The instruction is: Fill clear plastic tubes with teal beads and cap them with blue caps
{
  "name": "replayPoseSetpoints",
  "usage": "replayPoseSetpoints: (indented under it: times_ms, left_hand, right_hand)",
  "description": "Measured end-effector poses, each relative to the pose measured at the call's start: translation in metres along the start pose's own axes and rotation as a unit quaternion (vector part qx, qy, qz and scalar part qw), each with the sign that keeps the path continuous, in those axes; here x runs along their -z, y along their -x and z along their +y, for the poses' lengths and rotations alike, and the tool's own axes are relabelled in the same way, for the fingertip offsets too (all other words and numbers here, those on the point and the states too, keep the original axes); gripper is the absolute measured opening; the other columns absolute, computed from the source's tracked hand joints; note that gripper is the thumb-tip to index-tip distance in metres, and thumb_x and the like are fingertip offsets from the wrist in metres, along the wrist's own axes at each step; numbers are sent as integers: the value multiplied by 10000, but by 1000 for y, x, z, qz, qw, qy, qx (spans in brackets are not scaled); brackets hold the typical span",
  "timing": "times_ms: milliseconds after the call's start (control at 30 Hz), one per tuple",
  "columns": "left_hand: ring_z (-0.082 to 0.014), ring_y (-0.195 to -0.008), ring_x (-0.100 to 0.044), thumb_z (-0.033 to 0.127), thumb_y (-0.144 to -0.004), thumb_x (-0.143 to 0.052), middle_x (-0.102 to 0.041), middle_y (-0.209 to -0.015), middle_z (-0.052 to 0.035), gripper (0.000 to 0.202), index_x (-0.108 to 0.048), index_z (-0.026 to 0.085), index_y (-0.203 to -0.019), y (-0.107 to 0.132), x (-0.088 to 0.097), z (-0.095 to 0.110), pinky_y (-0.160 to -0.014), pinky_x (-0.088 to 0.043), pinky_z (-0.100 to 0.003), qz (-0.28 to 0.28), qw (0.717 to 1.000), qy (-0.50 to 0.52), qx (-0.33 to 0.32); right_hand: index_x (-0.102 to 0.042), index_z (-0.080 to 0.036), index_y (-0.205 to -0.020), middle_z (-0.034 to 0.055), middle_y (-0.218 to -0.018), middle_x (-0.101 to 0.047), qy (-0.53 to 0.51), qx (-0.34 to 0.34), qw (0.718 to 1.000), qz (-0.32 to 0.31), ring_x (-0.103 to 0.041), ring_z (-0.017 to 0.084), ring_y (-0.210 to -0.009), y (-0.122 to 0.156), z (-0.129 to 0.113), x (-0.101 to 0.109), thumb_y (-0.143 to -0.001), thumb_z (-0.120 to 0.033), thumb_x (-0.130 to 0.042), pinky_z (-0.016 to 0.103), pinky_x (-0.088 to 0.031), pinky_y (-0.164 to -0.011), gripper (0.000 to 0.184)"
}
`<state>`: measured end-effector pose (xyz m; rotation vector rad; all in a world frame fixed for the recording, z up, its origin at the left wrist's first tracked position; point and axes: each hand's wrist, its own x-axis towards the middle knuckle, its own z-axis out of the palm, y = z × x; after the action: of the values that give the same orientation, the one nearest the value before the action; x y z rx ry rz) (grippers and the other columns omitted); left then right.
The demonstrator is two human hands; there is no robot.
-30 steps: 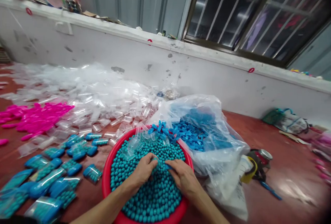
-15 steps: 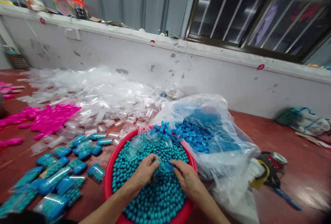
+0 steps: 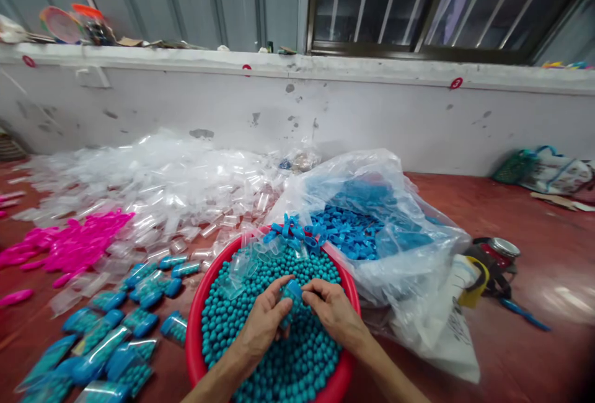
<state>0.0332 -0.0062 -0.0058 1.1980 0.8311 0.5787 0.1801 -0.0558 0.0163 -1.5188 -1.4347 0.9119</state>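
clear container, blue cap, teal beads inside

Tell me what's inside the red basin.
The red basin holds teal beads, with clear plastic containers on top and blue caps at the far rim. The left hand and right hand hide some beads; the bottom and anything beneath the top layer cannot be seen.

Holds a small clear container in the left hand, with the right hand at its blue cap, over teal beads filling a red basin. Has filled containers on the floor to the left, near magenta pieces and a heap of clear sleeves, and a plastic bag of loose blue caps to the right.
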Motion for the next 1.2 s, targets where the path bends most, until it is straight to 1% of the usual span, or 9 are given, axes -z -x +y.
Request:
replayPoseSetpoints:
  times_ms: [200,333,567,800,867,967,1067,1133,1200]
  left_hand:
    - [-36,-314,-394,471,-674,-573,-488,-556,66,635,-377,158,-1190,3,-3,2,-296,-216,-150,5,1000,13,10]
    - [-45,-326,-430,457,-681,-578,-511,-570,58,685,-339,166,-1253,4,-4,3,-298,-231,-151,-18,1000,12,10]
    - [-44,-320,-413,461,-661,-593,-492,-520,63,638,-418,146,-1187,5,-1,7,-301,-206,-155,-35,999,17,26]
    - [-28,-356,-341,397,-688,-576,-426,-539,86,436,-471,172,-1046,4,-1,4,-314,-259,-148,47,999,-18,-10]
    - [-39,-344,-374,427,-710,-549,-429,-522,88,453,-445,181,-1077,4,-1,5,-310,-252,-151,41,999,-18,-15]
    - [-72,-350,-470,485,-711,-532,-487,-537,73,504,-394,197,-1101,5,1,8,-307,-259,-152,-2,1000,3,-8]
    - [-74,-343,-488,488,-707,-538,-516,-563,64,486,-381,206,-1071,7,0,10,-300,-253,-144,-39,999,1,-11]
    - [-57,-317,-447,483,-711,-530,-509,-569,68,476,-382,203,-1067,8,-2,10,-292,-236,-145,-47,999,-13,-16]
    - [-49,-323,-417,473,-714,-525,-496,-586,69,502,-370,204,-1108,8,-5,10,-297,-247,-154,-36,999,-22,-19]
  right_hand:
    - [-616,-167,-698,-43,-579,-494,60,73,994,-46,-431,94,-559,-1,-6,10,-804,-186,-449,193,-320,-527,199]
    - [-614,-174,-690,-50,-565,-470,42,56,996,-59,-409,86,-542,2,-4,14,-793,-183,-459,183,-311,-507,186]
    - [-630,-173,-694,-47,-566,-492,28,38,996,-72,-423,85,-534,4,-1,16,-782,-205,-481,176,-330,-501,176]
    - [-622,-172,-790,12,-714,-590,108,113,988,3,-533,135,-690,6,3,-7,-826,-185,-420,243,-400,-655,206]
    - [-613,-185,-858,16,-787,-598,61,100,993,-7,-539,139,-742,5,1,-4,-804,-186,-447,254,-423,-684,175]
    - [-581,-196,-965,9,-853,-582,-98,24,993,-58,-548,132,-732,0,-3,8,-719,-213,-530,235,-465,-605,251]
    - [-522,-179,-1055,-6,-801,-546,-230,-52,972,-24,-535,109,-598,-6,-4,14,-628,-251,-596,226,-466,-489,439]
    - [-521,-155,-1053,-18,-727,-535,-244,-69,967,4,-520,105,-535,-8,-2,12,-609,-263,-606,232,-458,-458,464]
    - [-560,-144,-1011,-11,-681,-556,-190,-47,981,11,-544,129,-560,-7,-3,6,-660,-272,-569,257,-472,-505,374]
